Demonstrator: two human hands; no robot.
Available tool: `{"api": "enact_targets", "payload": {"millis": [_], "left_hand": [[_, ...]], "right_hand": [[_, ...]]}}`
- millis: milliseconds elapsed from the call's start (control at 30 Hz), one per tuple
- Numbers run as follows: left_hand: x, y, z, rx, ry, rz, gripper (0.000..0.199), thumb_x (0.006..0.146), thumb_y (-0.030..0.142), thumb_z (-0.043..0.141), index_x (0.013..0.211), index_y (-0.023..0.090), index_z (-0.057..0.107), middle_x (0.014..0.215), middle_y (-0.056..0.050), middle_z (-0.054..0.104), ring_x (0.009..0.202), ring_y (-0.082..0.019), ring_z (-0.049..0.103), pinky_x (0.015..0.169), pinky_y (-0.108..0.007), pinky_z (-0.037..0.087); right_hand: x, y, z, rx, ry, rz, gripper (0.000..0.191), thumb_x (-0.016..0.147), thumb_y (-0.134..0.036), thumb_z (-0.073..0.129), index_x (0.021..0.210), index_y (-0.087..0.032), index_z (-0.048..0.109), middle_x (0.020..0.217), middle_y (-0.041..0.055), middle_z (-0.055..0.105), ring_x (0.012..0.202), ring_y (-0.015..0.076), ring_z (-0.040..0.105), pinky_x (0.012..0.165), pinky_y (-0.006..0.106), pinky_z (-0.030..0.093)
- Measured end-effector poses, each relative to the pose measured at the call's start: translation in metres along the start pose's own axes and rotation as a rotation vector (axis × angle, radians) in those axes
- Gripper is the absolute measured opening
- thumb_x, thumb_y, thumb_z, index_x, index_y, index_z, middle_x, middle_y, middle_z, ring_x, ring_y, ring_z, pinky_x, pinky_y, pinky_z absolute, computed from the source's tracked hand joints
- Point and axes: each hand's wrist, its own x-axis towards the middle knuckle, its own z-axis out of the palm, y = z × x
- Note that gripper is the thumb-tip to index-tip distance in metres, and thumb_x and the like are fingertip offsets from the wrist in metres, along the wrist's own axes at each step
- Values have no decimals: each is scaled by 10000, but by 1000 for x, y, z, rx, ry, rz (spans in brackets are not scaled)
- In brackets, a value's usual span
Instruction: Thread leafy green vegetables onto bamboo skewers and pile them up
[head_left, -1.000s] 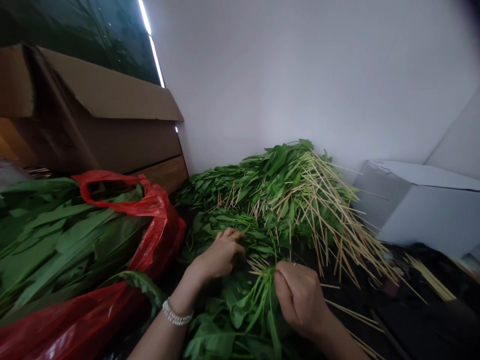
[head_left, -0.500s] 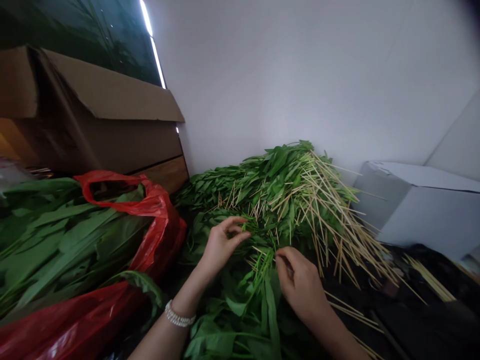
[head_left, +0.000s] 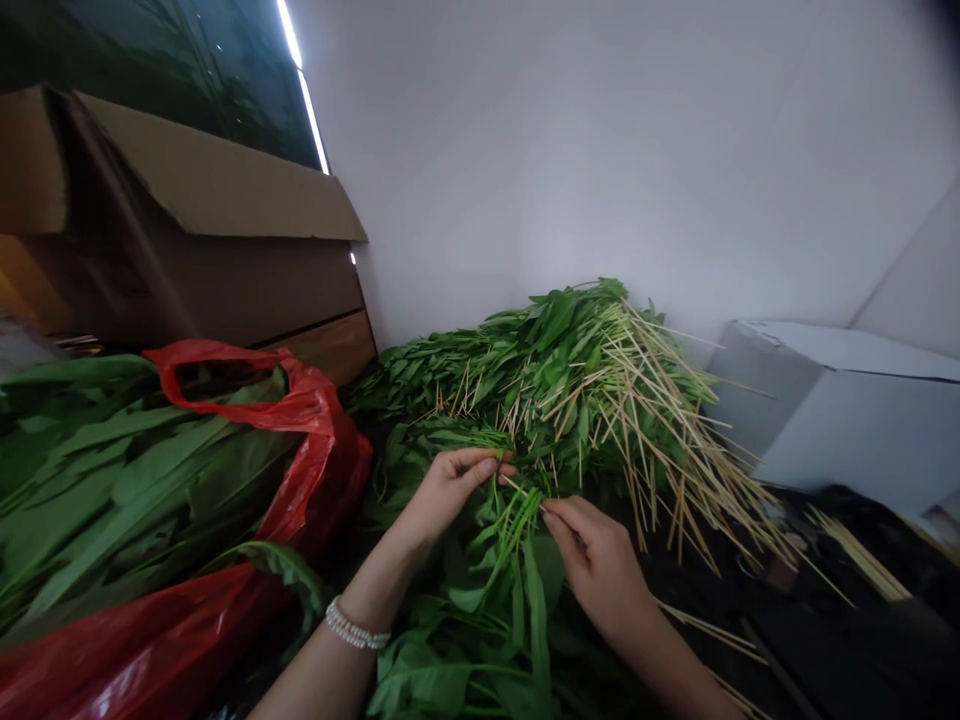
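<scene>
My left hand [head_left: 463, 485] has thumb and forefinger pinched together on the stem of a green leaf [head_left: 501, 456]. Close by on the right, the fingers of my right hand [head_left: 592, 540] are closed at one end of a thin bamboo skewer [head_left: 513, 484]. Its pale tip points toward my left fingertips. Several leaf stems [head_left: 526, 503] gather along the skewer, partly covering it, and their long leaves [head_left: 536, 610] hang down toward me. Whether the stems are pierced or only lie across it, I cannot tell. Loose leaves [head_left: 427, 675] spread below my hands.
Behind my hands, a heap of leaves on skewers [head_left: 555, 340] leans against the white wall [head_left: 525, 150]. At left are a red plastic bag [head_left: 330, 450] full of leaves and an open cardboard box [head_left: 247, 280]. A white box [head_left: 862, 420] and loose skewers [head_left: 859, 555] are at right.
My left hand has moved slightly right and down, nearer the skewer tip. The right hand has shifted a little left with the skewer, so the hands are closer together.
</scene>
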Motion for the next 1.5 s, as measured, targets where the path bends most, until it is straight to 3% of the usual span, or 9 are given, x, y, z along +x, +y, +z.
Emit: {"api": "enact_targets", "payload": {"millis": [167, 800, 1033, 1233, 1400, 1500], "left_hand": [[0, -3, 1, -7, 6, -5, 310, 705, 359, 756, 906, 124, 742, 819, -83, 762, 782, -193, 687, 835, -334, 500], [1, -6, -3, 59, -67, 58, 263, 765, 358, 704, 901, 139, 757, 833, -89, 752, 719, -166, 642, 782, -306, 506], [0, -9, -4, 53, -129, 8, 285, 772, 378, 691, 900, 131, 753, 790, -78, 732, 685, -151, 621, 733, -284, 499], [-2, -10, 6, 68, -208, -42, 236, 705, 355, 749, 803, 141, 756, 817, -60, 732, 757, -165, 633, 772, -275, 478], [-3, -7, 4, 39, -199, -54, 396, 724, 406, 728, 1029, 153, 714, 904, -65, 719, 803, -169, 626, 775, -271, 465], [-2, -7, 0, 73, -229, -19, 372, 766, 430, 683, 998, 141, 723, 835, -54, 709, 742, -146, 602, 718, -243, 450]], "right_hand": [[-5, 3, 2, -87, 43, -21, 248, 949, -232, 403, 1057, -204, 624, 985, 63, 684, 870, 170, 661, 768, 280, 513], [-5, 7, 3, -169, 55, -37, 263, 943, -217, 394, 1057, -201, 631, 961, 68, 692, 820, 169, 673, 762, 287, 528], [-8, 10, 7, -150, 17, -39, 278, 949, -209, 380, 1099, -201, 614, 915, 63, 675, 802, 165, 662, 768, 283, 517], [-9, 8, 10, -179, 28, -55, 287, 945, -187, 370, 1111, -196, 603, 934, 66, 679, 813, 165, 663, 769, 282, 515], [-8, 6, 8, -201, 72, -59, 274, 939, -195, 387, 1090, -200, 615, 937, 64, 688, 799, 165, 668, 758, 279, 518], [-7, 5, 6, -200, 75, -58, 273, 948, -204, 378, 1083, -204, 615, 937, 64, 687, 811, 169, 669, 779, 284, 518]]}}
